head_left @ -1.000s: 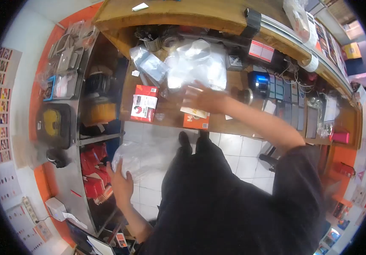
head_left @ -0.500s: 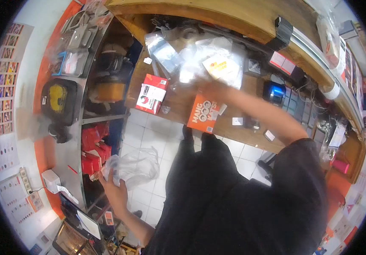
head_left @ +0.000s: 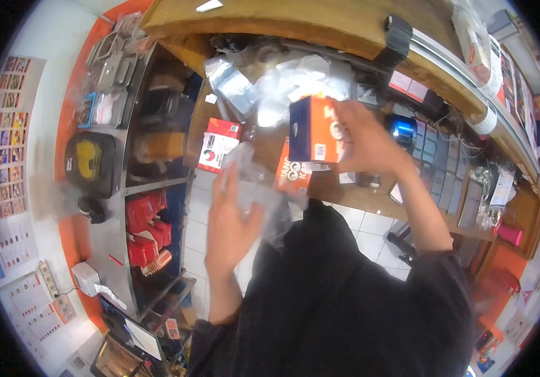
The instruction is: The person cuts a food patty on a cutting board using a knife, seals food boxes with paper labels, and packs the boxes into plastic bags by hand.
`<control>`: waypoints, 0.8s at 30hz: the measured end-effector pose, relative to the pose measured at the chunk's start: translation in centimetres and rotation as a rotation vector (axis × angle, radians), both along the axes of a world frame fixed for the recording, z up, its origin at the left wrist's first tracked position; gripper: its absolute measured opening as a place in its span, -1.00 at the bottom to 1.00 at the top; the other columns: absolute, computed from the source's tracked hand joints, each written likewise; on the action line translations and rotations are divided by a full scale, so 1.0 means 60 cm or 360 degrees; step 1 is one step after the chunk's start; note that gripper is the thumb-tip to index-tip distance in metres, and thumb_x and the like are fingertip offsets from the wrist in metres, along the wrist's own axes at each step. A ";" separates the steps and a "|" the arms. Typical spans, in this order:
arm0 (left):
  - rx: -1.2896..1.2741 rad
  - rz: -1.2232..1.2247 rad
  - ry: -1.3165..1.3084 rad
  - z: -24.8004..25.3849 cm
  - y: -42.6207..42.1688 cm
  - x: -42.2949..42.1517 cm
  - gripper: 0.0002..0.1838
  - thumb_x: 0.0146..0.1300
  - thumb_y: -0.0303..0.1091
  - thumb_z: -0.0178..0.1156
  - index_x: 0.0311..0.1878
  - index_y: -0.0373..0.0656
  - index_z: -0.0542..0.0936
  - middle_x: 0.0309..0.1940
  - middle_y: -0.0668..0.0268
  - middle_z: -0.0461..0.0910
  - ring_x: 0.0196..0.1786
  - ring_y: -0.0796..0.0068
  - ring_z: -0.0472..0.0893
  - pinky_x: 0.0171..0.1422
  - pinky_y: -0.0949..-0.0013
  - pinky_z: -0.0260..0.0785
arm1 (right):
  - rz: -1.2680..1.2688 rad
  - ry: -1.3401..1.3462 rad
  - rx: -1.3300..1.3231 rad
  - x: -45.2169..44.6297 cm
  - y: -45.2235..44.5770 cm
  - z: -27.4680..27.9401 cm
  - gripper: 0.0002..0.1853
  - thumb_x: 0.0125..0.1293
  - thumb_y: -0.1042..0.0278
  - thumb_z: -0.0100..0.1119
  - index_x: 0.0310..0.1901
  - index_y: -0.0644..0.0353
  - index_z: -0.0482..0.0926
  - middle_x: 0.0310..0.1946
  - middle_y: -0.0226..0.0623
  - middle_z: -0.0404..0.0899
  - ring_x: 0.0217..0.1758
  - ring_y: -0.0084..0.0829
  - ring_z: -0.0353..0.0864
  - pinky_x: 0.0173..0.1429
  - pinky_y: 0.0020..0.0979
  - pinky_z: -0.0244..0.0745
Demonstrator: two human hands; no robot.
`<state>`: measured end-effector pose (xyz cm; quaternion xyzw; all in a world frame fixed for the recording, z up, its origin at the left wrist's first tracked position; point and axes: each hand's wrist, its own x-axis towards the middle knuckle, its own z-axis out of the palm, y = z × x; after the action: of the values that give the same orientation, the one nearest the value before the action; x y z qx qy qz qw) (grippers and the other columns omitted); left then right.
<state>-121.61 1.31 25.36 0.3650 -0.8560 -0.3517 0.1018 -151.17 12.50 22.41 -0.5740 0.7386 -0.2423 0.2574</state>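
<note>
My right hand [head_left: 370, 141] grips an orange box [head_left: 317, 132] with a dark blue side, raised above the table. Below and partly behind it, a second orange box [head_left: 291, 171] with white lettering lies at the table edge. A clear plastic bag [head_left: 271, 210] hangs from my left hand [head_left: 232, 220], which is in front of my body with its fingers pointing toward the table. The bag is crumpled and blurred, and its opening cannot be made out. Just beyond my left fingertips, a red and white box [head_left: 218, 146] rests on the table.
Clear plastic bags [head_left: 307, 78] are heaped at the back of the wooden table [head_left: 204, 119]. A small device with a blue screen [head_left: 402, 131] stands to the right. Metal shelves [head_left: 157, 185] with red packs [head_left: 144, 226] are on the left. A wooden ledge [head_left: 270, 24] overhangs the back.
My right hand has lifted an orange box off the table. My left hand has brought the plastic bag from beside the shelves up and right, to the table's front edge.
</note>
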 end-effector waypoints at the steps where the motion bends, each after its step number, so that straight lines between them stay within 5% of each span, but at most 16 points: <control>1: -0.0002 -0.0032 0.0007 0.009 0.004 -0.024 -0.18 0.14 -0.52 0.25 0.51 -0.28 0.24 0.38 -0.16 0.35 0.43 -0.17 0.35 0.52 0.03 0.18 | -0.0032 0.0007 -0.0002 0.001 0.013 0.041 0.21 -0.21 0.01 0.61 0.50 0.25 0.14 0.30 0.13 0.35 0.39 0.07 0.35 0.42 -0.07 0.33; 7: 0.0268 -0.0659 0.0137 -0.023 -0.023 -0.076 -0.07 0.03 -0.46 0.39 0.50 -0.36 0.19 0.37 -0.18 0.30 0.46 -0.17 0.31 0.52 0.05 0.19 | -0.0188 -0.0553 -0.0755 0.079 0.059 0.092 0.30 -0.24 0.07 0.62 0.51 0.33 0.00 0.36 0.10 0.26 0.51 0.02 0.21 0.55 -0.14 0.16; 8: 0.0146 -0.0785 0.0108 -0.048 -0.035 -0.071 -0.05 0.03 -0.47 0.40 0.51 -0.34 0.18 0.37 -0.14 0.31 0.47 -0.13 0.31 0.53 0.06 0.18 | -0.0140 -0.0517 -0.0739 0.100 0.053 0.076 0.33 -0.26 0.08 0.64 0.50 0.36 -0.03 0.39 0.10 0.21 0.53 0.02 0.18 0.57 -0.14 0.11; 11: 0.0883 -0.0571 0.0031 -0.090 -0.055 -0.050 0.01 0.03 -0.52 0.36 0.56 -0.30 0.08 0.52 -0.06 0.18 0.59 0.05 0.15 0.63 0.12 0.00 | -0.0126 -0.0716 -0.0488 0.142 0.033 -0.068 0.29 -0.21 0.08 0.67 0.49 0.33 -0.02 0.37 0.13 0.24 0.51 0.07 0.21 0.56 -0.12 0.15; 14: 0.0386 -0.0578 0.0126 -0.218 -0.076 0.007 0.03 0.11 -0.55 0.35 0.61 -0.22 0.01 0.57 -0.01 0.15 0.62 0.19 0.14 0.64 0.17 -0.03 | -0.0158 -0.0532 -0.0382 0.161 0.045 -0.219 0.04 0.01 0.26 0.54 0.43 0.35 0.06 0.29 0.18 0.28 0.42 0.14 0.28 0.49 -0.05 0.22; 16: 0.0397 -0.0582 -0.0004 -0.227 -0.058 0.000 0.05 0.11 -0.60 0.29 0.63 -0.19 -0.07 0.62 -0.03 -0.01 0.67 0.14 -0.03 0.68 0.19 -0.17 | 0.0068 0.0013 -0.0245 0.172 0.060 -0.295 -0.19 0.20 0.46 0.32 0.41 0.36 0.09 0.28 0.20 0.28 0.37 0.17 0.32 0.47 0.01 0.23; 17: 0.0420 -0.0565 0.0036 -0.233 -0.049 -0.006 0.04 0.13 -0.59 0.28 0.63 -0.19 -0.07 0.62 -0.04 0.00 0.67 0.09 -0.02 0.68 0.19 -0.16 | -0.0172 -0.0288 -0.0248 0.192 0.050 -0.310 -0.32 0.27 0.58 0.11 0.42 0.37 0.11 0.30 0.20 0.26 0.36 0.20 0.33 0.46 0.05 0.23; 22: 0.0204 -0.0551 0.0071 -0.142 -0.059 -0.018 -0.02 0.13 -0.66 0.20 0.62 -0.18 0.00 0.61 0.00 0.06 0.65 0.06 0.05 0.66 0.18 -0.10 | 0.0029 0.0574 -0.0531 0.260 -0.022 -0.393 -0.31 0.29 0.54 0.11 0.45 0.33 0.14 0.24 0.19 0.37 0.32 0.14 0.40 0.40 0.00 0.32; 24: 0.0224 -0.0473 0.0112 -0.090 -0.079 -0.006 -0.03 0.12 -0.69 0.18 0.62 -0.17 0.03 0.59 0.02 0.11 0.64 0.10 0.07 0.66 0.19 -0.09 | -0.0246 0.0237 -0.0147 0.262 -0.043 -0.368 -0.28 0.29 0.53 0.11 0.48 0.31 0.12 0.16 0.13 0.49 0.27 0.03 0.49 0.34 -0.09 0.39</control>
<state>-121.97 -3.43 19.93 0.2280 -0.8696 -0.4347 0.0528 -135.46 9.93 0.31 -0.5429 0.7859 -0.2519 0.1558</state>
